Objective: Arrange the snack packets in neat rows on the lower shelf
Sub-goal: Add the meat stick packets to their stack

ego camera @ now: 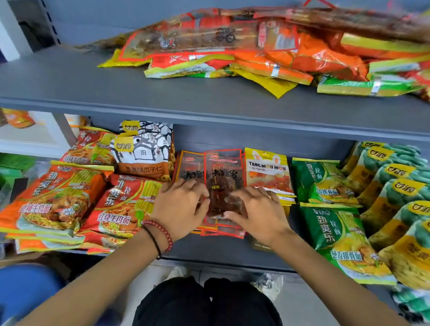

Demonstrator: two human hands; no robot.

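- Orange noodles (pixel 52 197), far left of the left grip, lie stacked; their front edges hang past the lip of the lower shelf (pixel 224 253).
- Red noodles (pixel 122 205) sit just left of the left grip, their right edge touching the wrist, with seed bags (pixel 142 151) upright behind them.
- The left grip (pixel 178 207) holds the left edge of a red packet (pixel 223 183), fingers curled onto it.
- The red packet lies between both grips, on top of a stack (pixel 223 231) of like packets whose front edges fan out unevenly below the hands.
- The right grip (pixel 259 214) pinches the packet's right edge, fingers on top and thumb at the lower corner.
- Bare shelf runs nearer the person than both grips, out to the lip.
- Yellow packets (pixel 267 172) stand just behind the right grip, touching its fingertips.
- A narrow dark gap lies just right of the right grip, then green noodles (pixel 340 232) in two rows.
- Green bags (pixel 405 213), far right, overlap in a line and overhang the lip.
- Above both grips, the upper shelf (pixel 214 114) carries a loose pile (pixel 249 48).
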